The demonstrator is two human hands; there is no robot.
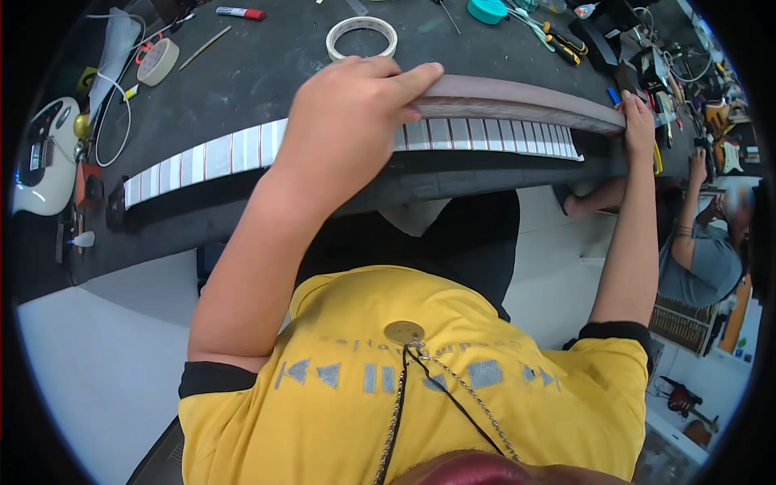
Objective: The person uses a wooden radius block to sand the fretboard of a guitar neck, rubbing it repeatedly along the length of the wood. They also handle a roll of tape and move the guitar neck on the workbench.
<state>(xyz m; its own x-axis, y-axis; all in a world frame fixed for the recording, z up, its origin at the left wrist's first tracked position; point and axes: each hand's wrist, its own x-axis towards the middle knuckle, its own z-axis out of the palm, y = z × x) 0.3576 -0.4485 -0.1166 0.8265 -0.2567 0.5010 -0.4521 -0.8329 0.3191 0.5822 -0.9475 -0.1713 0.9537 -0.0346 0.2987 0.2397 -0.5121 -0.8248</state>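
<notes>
A guitar neck [218, 155] lies lengthwise along the near edge of the dark workbench. Silvery-white tape covers its fingerboard between the frets, which show as thin reddish lines. Just above and beyond the neck's right half is a long sanding beam [517, 99], brownish-purple on its upper face. My left hand [352, 117] is closed over the beam's left end, its forearm crossing the neck and hiding part of it. At the far right end, my right hand [638, 125] grips the beam with its fingers wrapped round. Whether the beam touches the frets I cannot tell.
A masking tape roll [391, 38] lies beyond my left hand, another roll [158, 62] farther left. A white guitar body [50, 162] sits at the left edge. Screwdrivers [563, 47] and a teal container [487, 10] are at the far right. Another person [702, 255] works on the right.
</notes>
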